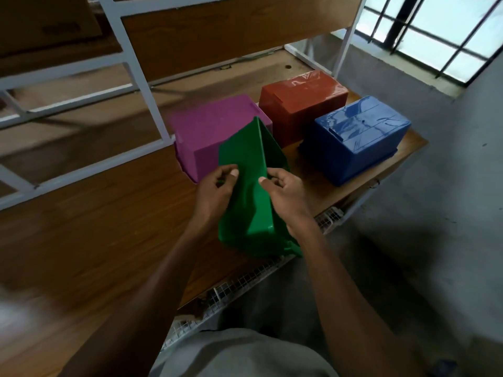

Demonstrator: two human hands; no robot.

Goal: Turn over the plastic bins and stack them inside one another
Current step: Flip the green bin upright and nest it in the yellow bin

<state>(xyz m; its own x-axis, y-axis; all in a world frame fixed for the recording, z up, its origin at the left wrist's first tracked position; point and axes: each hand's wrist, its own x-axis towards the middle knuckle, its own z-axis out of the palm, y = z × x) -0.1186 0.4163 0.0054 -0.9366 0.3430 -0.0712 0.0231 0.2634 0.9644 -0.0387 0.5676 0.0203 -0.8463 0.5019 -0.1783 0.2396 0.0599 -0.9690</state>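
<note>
Seen from a head-worn camera looking down: two bare forearms reach forward over a wooden table (95,227). Both hands hold a green plastic bin (245,208), tipped up on edge at the near side of the table so one corner points away from the viewer. The left hand (215,191) grips its left face, thumb pressed flat on the plastic and fingers curled around the side. The right hand (285,191) grips the right face the same way, thumb on the ridge, fingers curled behind. Just beyond the green bin stands a purple bin (206,131), upside down, partly hidden by it. Farther back and to the right sits a red bin (302,102), also upside down, and near it, at the table's right edge, a blue bin (359,134), upside down too. A white metal frame (141,74) rises behind the table
</note>
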